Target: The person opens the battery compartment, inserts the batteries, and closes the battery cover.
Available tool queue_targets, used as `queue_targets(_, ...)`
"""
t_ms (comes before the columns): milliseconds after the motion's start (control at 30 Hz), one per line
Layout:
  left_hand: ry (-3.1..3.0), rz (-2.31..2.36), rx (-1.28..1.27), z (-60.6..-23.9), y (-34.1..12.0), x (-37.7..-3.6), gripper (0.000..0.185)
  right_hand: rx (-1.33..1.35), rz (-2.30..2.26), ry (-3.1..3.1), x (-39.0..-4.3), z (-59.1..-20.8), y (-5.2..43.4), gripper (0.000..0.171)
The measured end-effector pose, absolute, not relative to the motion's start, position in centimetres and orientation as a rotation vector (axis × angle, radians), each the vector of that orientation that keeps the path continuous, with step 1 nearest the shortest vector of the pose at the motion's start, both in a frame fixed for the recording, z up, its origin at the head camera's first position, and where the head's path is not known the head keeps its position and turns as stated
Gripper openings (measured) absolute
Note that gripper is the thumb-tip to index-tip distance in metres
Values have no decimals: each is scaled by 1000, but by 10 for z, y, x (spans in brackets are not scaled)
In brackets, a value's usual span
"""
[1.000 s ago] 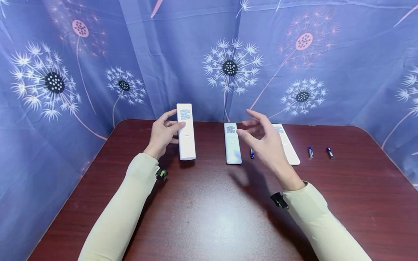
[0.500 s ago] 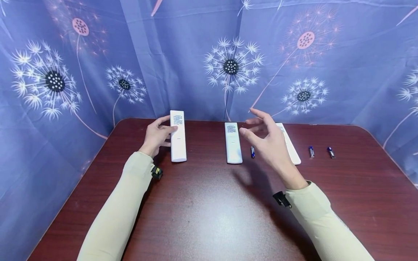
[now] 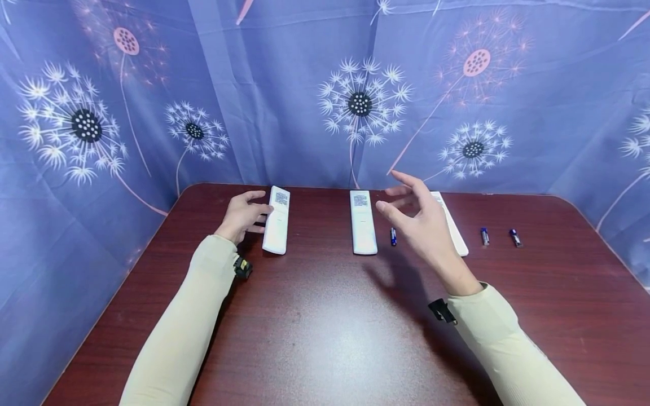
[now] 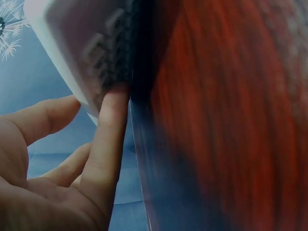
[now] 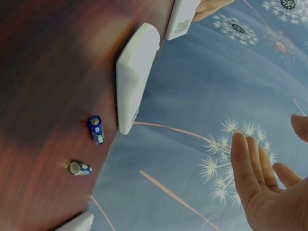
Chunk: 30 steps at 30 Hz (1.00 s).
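Your fingers (image 3: 256,195) on the left hand (image 3: 242,215) were curled round the side of the white remote (image 3: 276,227), with the thumb on its near edge, and the remote lay back-side up near the far left part of the dark red surface (image 3: 325,332). In the left wrist view one finger (image 4: 111,126) pressed right against the remote's edge, though that picture was blurry. Your right hand (image 3: 424,225) floated above the surface with its fingers apart and loose, holding nothing. Under it lay a second remote (image 3: 363,221), a small blue battery (image 3: 392,236) just beside it, and a third remote (image 3: 453,228) partly hidden by the hand. Two more batteries (image 3: 499,237) sat well apart on the right. To do this part well, I think you needed a soft, even hold so the remote sat flat and straight, and you needed to keep the free hand away from the little batteries, because they could roll.
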State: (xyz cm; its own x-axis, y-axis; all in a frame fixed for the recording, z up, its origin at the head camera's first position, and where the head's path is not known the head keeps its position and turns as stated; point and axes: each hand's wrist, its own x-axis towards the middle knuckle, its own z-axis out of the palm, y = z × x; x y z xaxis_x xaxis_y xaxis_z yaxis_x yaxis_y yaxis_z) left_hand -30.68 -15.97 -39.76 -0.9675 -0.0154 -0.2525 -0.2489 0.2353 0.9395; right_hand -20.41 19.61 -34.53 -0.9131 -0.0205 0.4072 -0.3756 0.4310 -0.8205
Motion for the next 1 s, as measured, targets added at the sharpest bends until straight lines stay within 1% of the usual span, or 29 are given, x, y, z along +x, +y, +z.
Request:
queue_targets(433, 2391, 1734, -291, -395, -160, -305, 61, 328, 1466, -2381, -201, -345, 201, 62)
queue_targets(800, 2666, 1558, -334, -388, -153, -300, 55, 325, 1476, -2392, -200, -344, 200, 64)
queue_targets(1000, 2962, 1386, -221, -373, -134, -293, 54, 331, 1484, -2389, -199, -345, 201, 63)
